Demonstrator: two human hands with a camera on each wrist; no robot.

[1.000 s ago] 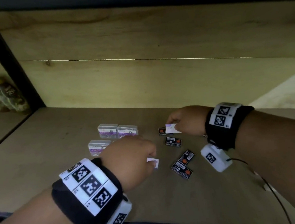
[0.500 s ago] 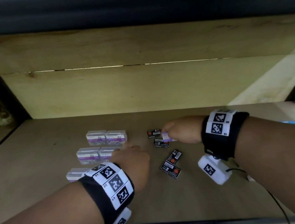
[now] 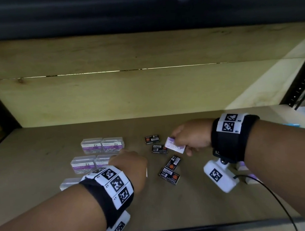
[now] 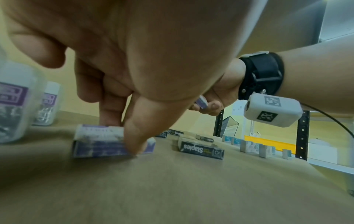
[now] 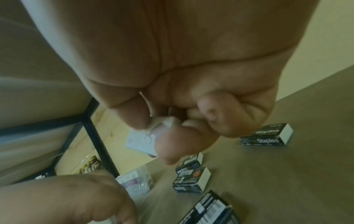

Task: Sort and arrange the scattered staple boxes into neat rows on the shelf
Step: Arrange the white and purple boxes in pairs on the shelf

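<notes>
Leftmost, beside the clear paper-clip boxes (image 3: 103, 147), the left hand (image 3: 128, 170) pinches a purple-and-white staple box (image 4: 107, 141) flat on the shelf (image 3: 192, 204), thumb and fingertips on its long sides. Right of the paper-clip boxes lie black staple boxes (image 3: 169, 175), scattered. Further right, the right hand (image 3: 190, 137) pinches another purple staple box (image 3: 174, 146) aloft. These look light, stiff cardboard, probably crushable; gripping the long edges suits them.

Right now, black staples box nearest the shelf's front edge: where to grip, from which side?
Pinch the black staples box across its two long sides, coming from above. It lies flat on the shelf, low and narrow; another black box crowds one end, so the ends look less accessible.
</notes>
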